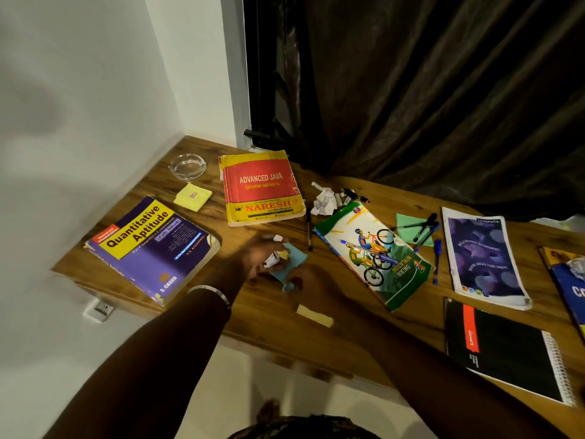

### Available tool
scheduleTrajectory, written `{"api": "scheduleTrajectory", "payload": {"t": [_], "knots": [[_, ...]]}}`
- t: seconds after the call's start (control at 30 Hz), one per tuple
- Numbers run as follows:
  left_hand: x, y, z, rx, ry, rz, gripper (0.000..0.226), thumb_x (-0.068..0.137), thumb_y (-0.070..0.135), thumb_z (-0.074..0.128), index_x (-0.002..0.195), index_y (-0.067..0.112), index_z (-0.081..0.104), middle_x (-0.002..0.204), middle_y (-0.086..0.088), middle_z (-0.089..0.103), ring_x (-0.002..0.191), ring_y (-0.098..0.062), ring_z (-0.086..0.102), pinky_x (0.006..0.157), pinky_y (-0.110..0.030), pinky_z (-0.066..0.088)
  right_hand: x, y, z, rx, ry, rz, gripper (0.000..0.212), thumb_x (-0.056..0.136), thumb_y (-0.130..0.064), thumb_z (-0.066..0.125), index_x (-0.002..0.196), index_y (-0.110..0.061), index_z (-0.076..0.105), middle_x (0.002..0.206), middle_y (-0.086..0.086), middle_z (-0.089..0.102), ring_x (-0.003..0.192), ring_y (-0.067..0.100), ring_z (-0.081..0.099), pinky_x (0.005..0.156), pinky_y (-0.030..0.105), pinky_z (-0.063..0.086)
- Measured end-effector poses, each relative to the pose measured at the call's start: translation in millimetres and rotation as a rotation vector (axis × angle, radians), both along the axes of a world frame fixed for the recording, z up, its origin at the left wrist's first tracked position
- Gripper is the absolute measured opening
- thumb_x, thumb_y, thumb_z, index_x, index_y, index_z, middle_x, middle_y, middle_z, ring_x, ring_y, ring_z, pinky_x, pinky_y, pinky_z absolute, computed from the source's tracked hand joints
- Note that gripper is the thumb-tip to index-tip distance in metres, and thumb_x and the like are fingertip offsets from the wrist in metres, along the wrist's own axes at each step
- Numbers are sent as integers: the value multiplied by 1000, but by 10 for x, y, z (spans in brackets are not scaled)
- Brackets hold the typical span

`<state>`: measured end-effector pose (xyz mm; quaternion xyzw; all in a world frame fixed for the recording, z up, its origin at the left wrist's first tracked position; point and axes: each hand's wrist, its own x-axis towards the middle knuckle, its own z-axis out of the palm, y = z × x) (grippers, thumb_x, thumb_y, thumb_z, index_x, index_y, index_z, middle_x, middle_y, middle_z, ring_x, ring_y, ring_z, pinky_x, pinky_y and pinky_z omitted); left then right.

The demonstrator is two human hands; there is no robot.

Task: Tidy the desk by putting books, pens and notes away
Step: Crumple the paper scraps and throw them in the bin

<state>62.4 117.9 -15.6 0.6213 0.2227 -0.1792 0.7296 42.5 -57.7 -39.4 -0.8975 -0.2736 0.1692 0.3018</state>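
Note:
On the wooden desk (272,327) my left hand (259,258) holds crumpled white and yellow paper scraps (274,256). Beside it my right hand (305,280) pinches the lower edge of a blue sticky note (292,263) lying on the desk. A purple Quantitative Aptitude book (152,248) lies at the left, a red Advanced Java book (262,188) behind the hands. A mountain-biking notebook (373,255) with a blue pen on it lies to the right. A yellow sticky pad (193,196) and a loose yellow note (315,315) lie nearby.
A glass ashtray (187,166) stands at the back left. Crumpled white paper (324,201), markers, a green note (411,229) with pens, a purple notebook (484,258) and a black spiral notebook (506,350) lie to the right. A dark curtain (427,90) hangs behind.

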Motion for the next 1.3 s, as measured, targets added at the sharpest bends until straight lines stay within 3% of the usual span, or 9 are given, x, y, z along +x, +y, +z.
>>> {"api": "scheduleTrajectory", "payload": {"t": [0.1,0.27,0.33,0.4,0.47,0.73,0.8,0.97,1.3], "knots": [[29,-8,1,-11,17,28,12,88,8,62,99,13,64,95,-14,67,81,-27,67,67,-36,61,142,11,143,185,13,-285,26,78,-19,76,101,-9,70,100,7,71,91,19,65,76,34,55],[131,-114,28,-141,31,-68,18,93,25,58,103,12,63,97,-14,72,90,-28,70,85,-47,55,390,121,324,310,42,-610,29,78,-26,77,99,-11,64,94,3,69,83,15,62,71,30,49],[182,-211,76,-212,27,-80,19,95,29,54,98,11,61,75,-7,71,71,-19,69,95,-48,51,473,165,318,302,38,-617,30,79,-28,76,98,-8,66,95,6,70,85,20,64,72,32,49],[255,-262,80,-239,-6,-65,19,94,29,56,99,12,61,82,-8,71,73,-16,69,95,-48,50,556,181,272,235,40,-580,28,83,-33,72,97,-9,69,97,7,72,89,23,66,75,33,49],[320,-253,34,-259,-41,-50,14,96,20,53,103,13,61,105,-13,69,93,-22,69,88,-44,54,627,174,231,189,43,-521,27,86,-34,69,97,-9,73,96,9,73,91,25,67,73,29,46],[541,-157,-25,-135,-40,137,9,96,9,51,93,11,59,82,-10,60,70,-14,63,59,-28,59,1109,41,308,106,-61,-556,26,89,-26,64,110,-15,71,117,9,68,108,26,62,88,31,48],[595,-166,-20,-148,-22,148,11,97,11,51,88,13,57,72,-7,56,56,-9,62,61,-28,59,1288,27,266,40,-81,-536,33,83,-30,68,114,-20,69,130,12,57,119,30,54,98,39,48],[713,-163,13,-183,28,141,5,92,8,58,92,13,58,86,-11,62,78,-23,64,79,-38,55,1684,96,215,-126,-45,-490,46,79,-32,72,123,-22,65,149,15,34,136,34,34,111,42,34],[845,-118,-24,-128,38,118,5,91,17,61,95,16,58,88,-8,60,79,-21,63,60,-31,56,1502,119,231,132,-199,-637,29,92,-31,59,108,-11,73,106,12,69,96,26,65,75,30,51]]}}
